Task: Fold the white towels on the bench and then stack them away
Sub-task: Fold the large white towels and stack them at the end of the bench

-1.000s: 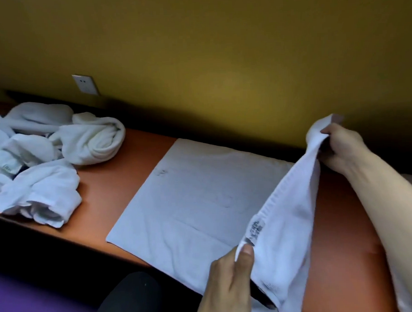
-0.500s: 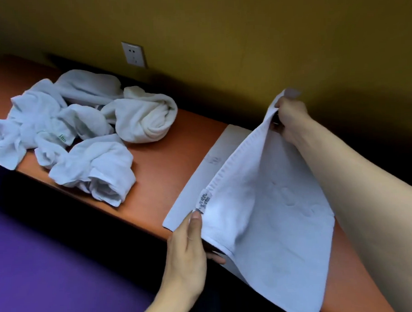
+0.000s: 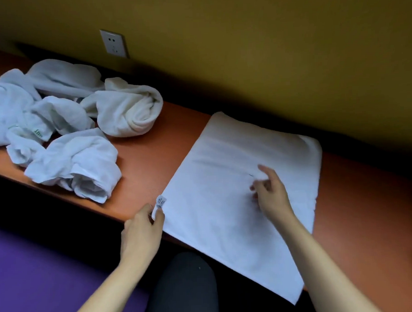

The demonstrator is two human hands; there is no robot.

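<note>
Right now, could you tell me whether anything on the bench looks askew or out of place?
Yes: the folded towel lies skewed to the bench, its near corner hanging past the front edge. The left hand pinches its tagged corner. The other towels sit in a crumpled heap.

One view only: a wide-angle head camera, looking forward and steeply down across the orange bench (image 3: 144, 168) toward the yellow wall (image 3: 266, 47). It sits close, with both forearms entering from the lower edge. The bench runs diagonally from upper left to lower right. The wall socket (image 3: 113, 43) marks the far side; the purple floor (image 3: 40, 276) fills the lower left corner.
</note>
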